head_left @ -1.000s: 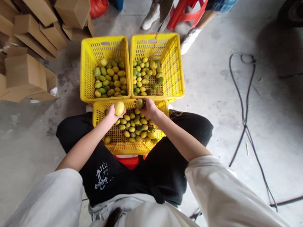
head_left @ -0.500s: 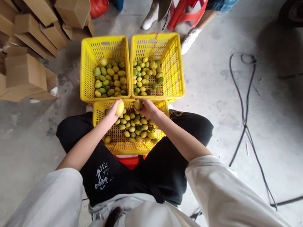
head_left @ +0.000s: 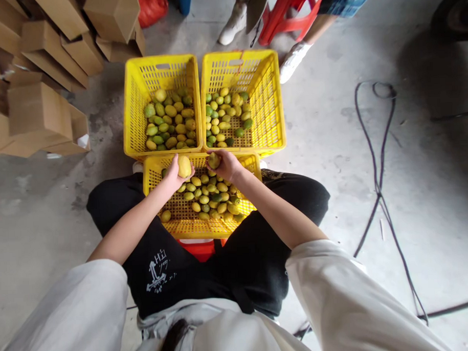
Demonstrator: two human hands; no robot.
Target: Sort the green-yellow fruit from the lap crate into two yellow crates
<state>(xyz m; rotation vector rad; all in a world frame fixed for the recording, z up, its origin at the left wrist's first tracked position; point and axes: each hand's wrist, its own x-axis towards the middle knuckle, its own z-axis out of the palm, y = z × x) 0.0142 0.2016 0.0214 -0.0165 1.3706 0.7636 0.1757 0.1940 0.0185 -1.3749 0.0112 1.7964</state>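
A yellow lemon rests in my left hand, its fingers and thumb curled round it. My right hand grips a smaller, greenish-yellow lemon by its fingers. Both hands are above the near yellow crate, which holds many green and yellow lemons. Behind it, side by side, stand a left yellow crate and a right yellow crate. Each has more green and yellow lemons inside.
Cardboard boxes are piled at the far left. Beyond the crates are a red stool and another person's white shoes. A black cable loops over the concrete floor on the right. A tyre shows at the upper right.
My left hand has turned slightly, so the lemon in it sits more upright and its fingers show beyond it. My right hand has barely moved.
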